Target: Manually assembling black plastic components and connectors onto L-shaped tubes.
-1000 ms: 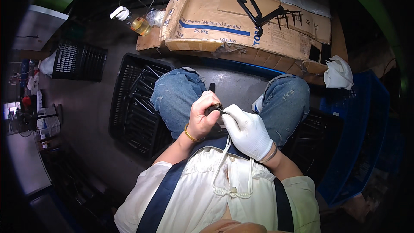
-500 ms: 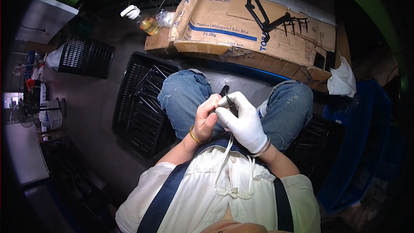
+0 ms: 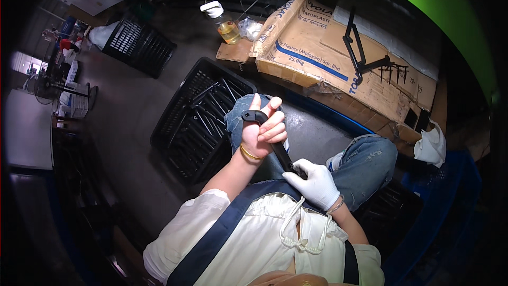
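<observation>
Black bar [image 3: 281,154]: mid-length hidden under the left hand's [image 3: 267,130] fingers, lower end buried in the gloved right hand [image 3: 319,184]. Black crate [image 3: 168,110]: right side partly behind the left knee [image 3: 237,114]; parts inside overlap, can't count them. Crate [image 3: 392,201] past the right knee [image 3: 377,153]: mostly hidden, contents too dark. Clear bag [image 3: 251,28] at the bench's [image 3: 230,53] left corner: contents unclear. Trousers' waist hidden by the apron [image 3: 211,251].

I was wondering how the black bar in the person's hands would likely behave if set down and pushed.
The black bar is probably stiff, as it runs straight between the bare left hand and gloved right hand. Its smooth sheen suggests it might slip a little. Its bent upper end should discourage rolling.
</observation>
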`<state>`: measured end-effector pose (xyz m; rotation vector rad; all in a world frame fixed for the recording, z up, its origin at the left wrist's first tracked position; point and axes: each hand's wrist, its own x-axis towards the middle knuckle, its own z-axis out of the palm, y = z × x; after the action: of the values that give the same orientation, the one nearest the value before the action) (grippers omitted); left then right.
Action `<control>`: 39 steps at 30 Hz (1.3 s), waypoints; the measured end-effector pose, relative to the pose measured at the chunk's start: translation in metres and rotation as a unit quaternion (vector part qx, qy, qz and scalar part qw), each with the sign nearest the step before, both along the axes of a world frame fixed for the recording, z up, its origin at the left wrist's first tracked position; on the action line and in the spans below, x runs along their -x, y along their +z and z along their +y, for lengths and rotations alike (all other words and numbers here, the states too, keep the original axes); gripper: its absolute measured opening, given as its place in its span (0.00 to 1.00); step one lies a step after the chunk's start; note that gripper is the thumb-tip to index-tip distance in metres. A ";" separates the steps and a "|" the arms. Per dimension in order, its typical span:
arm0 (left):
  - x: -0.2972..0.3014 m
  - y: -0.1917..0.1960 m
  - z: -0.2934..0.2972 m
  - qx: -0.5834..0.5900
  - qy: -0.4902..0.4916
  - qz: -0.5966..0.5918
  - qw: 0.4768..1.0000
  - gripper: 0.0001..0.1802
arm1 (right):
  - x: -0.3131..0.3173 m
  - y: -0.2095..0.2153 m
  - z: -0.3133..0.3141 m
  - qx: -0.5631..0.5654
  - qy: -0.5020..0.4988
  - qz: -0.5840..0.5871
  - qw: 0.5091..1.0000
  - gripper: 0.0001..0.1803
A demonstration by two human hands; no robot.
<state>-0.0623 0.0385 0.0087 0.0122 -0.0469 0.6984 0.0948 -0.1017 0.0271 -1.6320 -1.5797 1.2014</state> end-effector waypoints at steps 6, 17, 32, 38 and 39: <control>-0.002 -0.005 0.003 -0.041 -0.011 -0.036 0.998 0.27 | 0.000 0.000 -0.002 -0.008 0.010 0.011 1.000 0.19; -0.016 -0.025 -0.052 -0.079 0.098 0.279 0.952 0.17 | -0.004 -0.031 -0.008 -0.021 -0.094 0.099 0.990 0.07; 0.250 -0.266 0.166 -0.017 0.372 0.797 0.476 0.14 | 0.011 -0.036 0.026 -0.024 -0.053 0.042 0.997 0.09; 0.192 -0.316 0.213 0.027 0.356 0.797 0.487 0.15 | 0.012 -0.024 0.037 0.081 -0.100 0.051 0.990 0.08; 0.190 -0.322 0.217 0.024 0.332 0.810 0.483 0.15 | 0.013 -0.030 0.037 0.072 -0.111 0.057 0.990 0.08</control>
<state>-0.2523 0.2556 -0.3134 0.6841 1.9593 1.2189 0.0822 -0.0650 -0.0027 -1.7441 -1.2303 1.2885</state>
